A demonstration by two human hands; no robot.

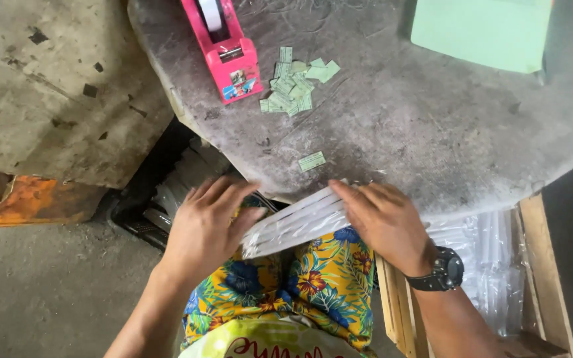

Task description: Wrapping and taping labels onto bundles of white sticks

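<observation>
Both hands hold a flat clear plastic packet (296, 224) of white sticks over my lap, just below the edge of the round grey table (419, 126). My left hand (208, 222) grips its left end with fingers spread on top. My right hand (386, 222), with a black wristwatch, presses on its right end. One small pale green label (312, 161) lies on the table just above the packet. A pile of similar green labels (294, 83) lies farther up, beside a pink tape dispenser (223, 46).
A light green paper stack (482, 32) sits at the table's top right. A wooden crate (538, 278) with clear plastic packets stands at lower right. A dark crate (147, 205) with more packets is at left, under the table edge. Concrete floor lies at left.
</observation>
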